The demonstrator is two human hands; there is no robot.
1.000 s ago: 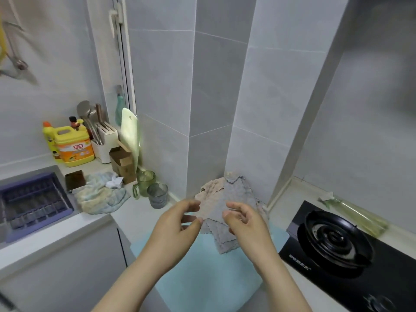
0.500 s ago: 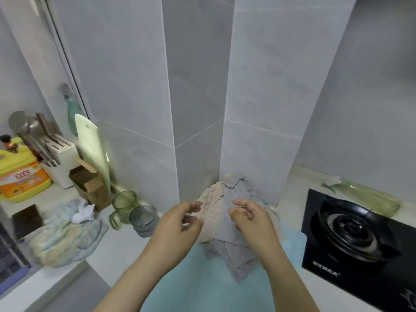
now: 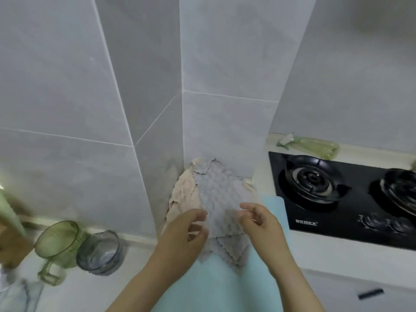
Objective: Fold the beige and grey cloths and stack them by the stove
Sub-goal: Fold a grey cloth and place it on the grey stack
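Observation:
A grey cloth (image 3: pixel 221 194) with scalloped edges lies on top of a beige cloth (image 3: pixel 184 194) in the wall corner, left of the black stove (image 3: pixel 337 210). Their lower edges spill onto a light blue mat (image 3: pixel 213 287). My left hand (image 3: pixel 184 233) hovers at the pile's lower left, over the line where beige meets grey, with loosely curled fingers holding nothing. My right hand (image 3: pixel 258 221) hovers over the grey cloth's right side, its fingers also loosely curled and empty. Part of the beige cloth is hidden under the grey one.
A green cup (image 3: pixel 56 242) and a grey glass cup (image 3: pixel 99 253) lie tipped on the counter at left. A brown box (image 3: pixel 11 242) and a pale crumpled towel (image 3: pixel 13 296) sit at the far left. A green bottle (image 3: pixel 315 146) lies behind the stove.
The view has swung right and closer to the corner. Both hands have moved forward onto the cloth pile and spread slightly apart.

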